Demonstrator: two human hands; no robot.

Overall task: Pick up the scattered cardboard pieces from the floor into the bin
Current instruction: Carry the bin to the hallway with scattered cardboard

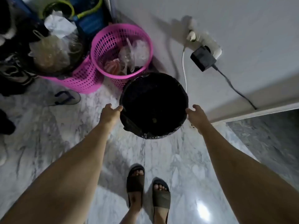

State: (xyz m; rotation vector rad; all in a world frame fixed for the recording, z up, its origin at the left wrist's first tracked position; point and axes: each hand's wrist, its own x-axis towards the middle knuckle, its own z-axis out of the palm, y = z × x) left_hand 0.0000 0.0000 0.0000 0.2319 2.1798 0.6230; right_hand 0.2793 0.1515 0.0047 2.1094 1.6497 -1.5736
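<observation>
Seen from the head camera, a person in dark slides (pixel 135 180) stands on a marble floor (pixel 48 135), both arms stretched to a black-lined bin (pixel 153 105). The left hand (pixel 110 113) and right hand (pixel 196 114) each grip opposite sides of its rim, fingers curled over the edge. Two pink mesh baskets (pixel 121 50) of clutter stand just behind. A power strip (pixel 203 42) lies by the wall. No cardboard pieces or legible writing are visible.
</observation>
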